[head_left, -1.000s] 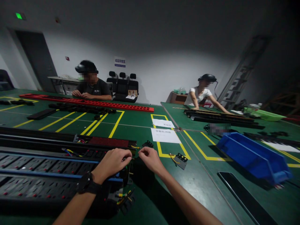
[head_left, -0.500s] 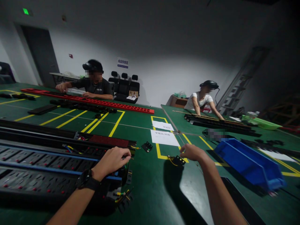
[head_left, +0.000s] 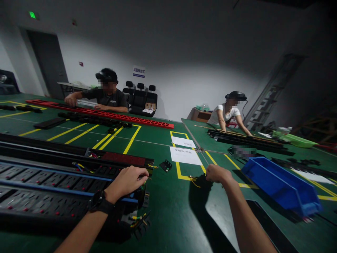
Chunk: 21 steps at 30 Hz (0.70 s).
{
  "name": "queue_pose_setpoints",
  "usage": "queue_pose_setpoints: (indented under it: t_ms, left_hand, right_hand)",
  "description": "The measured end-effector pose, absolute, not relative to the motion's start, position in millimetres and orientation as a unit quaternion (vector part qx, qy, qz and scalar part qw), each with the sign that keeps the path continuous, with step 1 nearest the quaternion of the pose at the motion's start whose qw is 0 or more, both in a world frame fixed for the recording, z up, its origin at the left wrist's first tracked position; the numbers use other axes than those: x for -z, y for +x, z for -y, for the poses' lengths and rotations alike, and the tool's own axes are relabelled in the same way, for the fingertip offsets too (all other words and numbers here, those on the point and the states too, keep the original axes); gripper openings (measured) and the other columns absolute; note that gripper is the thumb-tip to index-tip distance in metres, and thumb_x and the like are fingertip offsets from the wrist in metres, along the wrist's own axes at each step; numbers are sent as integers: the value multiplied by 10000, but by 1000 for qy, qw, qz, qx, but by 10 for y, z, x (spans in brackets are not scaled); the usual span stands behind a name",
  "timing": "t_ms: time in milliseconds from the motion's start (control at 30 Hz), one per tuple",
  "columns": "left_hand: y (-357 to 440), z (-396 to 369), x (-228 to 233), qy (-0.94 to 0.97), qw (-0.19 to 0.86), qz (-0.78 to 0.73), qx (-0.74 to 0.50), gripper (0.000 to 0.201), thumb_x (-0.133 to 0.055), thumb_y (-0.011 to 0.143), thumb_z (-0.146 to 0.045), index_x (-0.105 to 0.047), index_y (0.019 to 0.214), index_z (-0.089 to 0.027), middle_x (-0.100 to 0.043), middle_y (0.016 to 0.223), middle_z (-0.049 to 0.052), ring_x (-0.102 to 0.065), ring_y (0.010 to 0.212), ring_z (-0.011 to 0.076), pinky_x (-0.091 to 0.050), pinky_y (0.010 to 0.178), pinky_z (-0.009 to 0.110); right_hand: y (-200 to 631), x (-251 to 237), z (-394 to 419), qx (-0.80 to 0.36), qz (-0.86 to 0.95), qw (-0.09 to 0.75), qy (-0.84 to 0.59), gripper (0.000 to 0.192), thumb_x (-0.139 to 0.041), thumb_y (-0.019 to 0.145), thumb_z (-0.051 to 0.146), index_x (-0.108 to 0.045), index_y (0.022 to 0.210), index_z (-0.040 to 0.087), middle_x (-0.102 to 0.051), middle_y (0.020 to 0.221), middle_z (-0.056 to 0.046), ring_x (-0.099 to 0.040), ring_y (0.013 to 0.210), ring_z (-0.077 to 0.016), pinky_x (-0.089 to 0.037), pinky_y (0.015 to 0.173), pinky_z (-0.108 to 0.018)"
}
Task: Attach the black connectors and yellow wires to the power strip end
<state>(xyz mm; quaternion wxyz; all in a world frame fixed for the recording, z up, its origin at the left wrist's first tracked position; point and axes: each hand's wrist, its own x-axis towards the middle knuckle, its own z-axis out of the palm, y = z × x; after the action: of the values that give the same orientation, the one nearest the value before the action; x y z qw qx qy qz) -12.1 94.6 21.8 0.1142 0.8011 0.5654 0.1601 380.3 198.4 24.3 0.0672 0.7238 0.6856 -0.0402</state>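
Note:
Several long black power strips (head_left: 52, 200) with rows of sockets, red dots and blue edges lie on the left. My left hand (head_left: 129, 180), wearing a black watch, rests over their right end with its fingers curled together; what is between them is hidden. My right hand (head_left: 218, 173) is closed at the edge of a small black end plate (head_left: 203, 180) with yellow wires, which lies in shadow on the table. Another small black plate (head_left: 165, 165) is between the hands. Yellow-green wires and a further black end piece (head_left: 140, 225) stick out at the near strip's end.
White paper labels (head_left: 185, 155) lie on the green table (head_left: 168, 211) marked with yellow tape. At right are a blue bin (head_left: 280, 186) and a dark flat panel (head_left: 271, 225). Across the table, two people handle a red slotted rail (head_left: 126, 116) and black strips (head_left: 244, 140).
My right hand has lowered and closed at the small black end plate, its fingers now covering part of it. The left hand stays over the strip ends. The view has shifted slightly.

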Motion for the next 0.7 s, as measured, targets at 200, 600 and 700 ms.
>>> queue_pose_setpoints:
  t_ms: [200, 600, 700]
  left_hand:
    - [-102, -930, -230, 802, 114, -565, -156, 339, -443, 945, -293, -768, 1039, -279, -790, 1054, 21, -727, 965, 215, -493, 806, 288]
    - [-121, -942, -187, 799, 104, -572, -156, 359, -461, 887, -228, -776, 1044, -296, -791, 1048, 6, -731, 946, 200, -519, 842, 285]
    - [-126, -945, -181, 797, 102, -574, -155, 352, -471, 884, -230, -776, 1048, -289, -792, 1039, 17, -730, 942, 204, -520, 840, 284]
  right_hand:
    - [3647, -472, -1942, 1, -691, -51, 721, 204, -619, 818, 274, -762, 957, 231, -742, 945, -113, -708, 860, -268, -440, 659, -308]
    - [2334, 223, -1728, 507, -727, -221, 406, 238, -729, 743, 369, -652, 826, 160, -659, 689, -3, -579, 578, -122, -425, 540, -220]
    - [2213, 346, -1663, 507, -704, -260, 424, 273, -739, 737, 389, -631, 850, 165, -645, 687, 6, -570, 568, -118, -411, 513, -212]
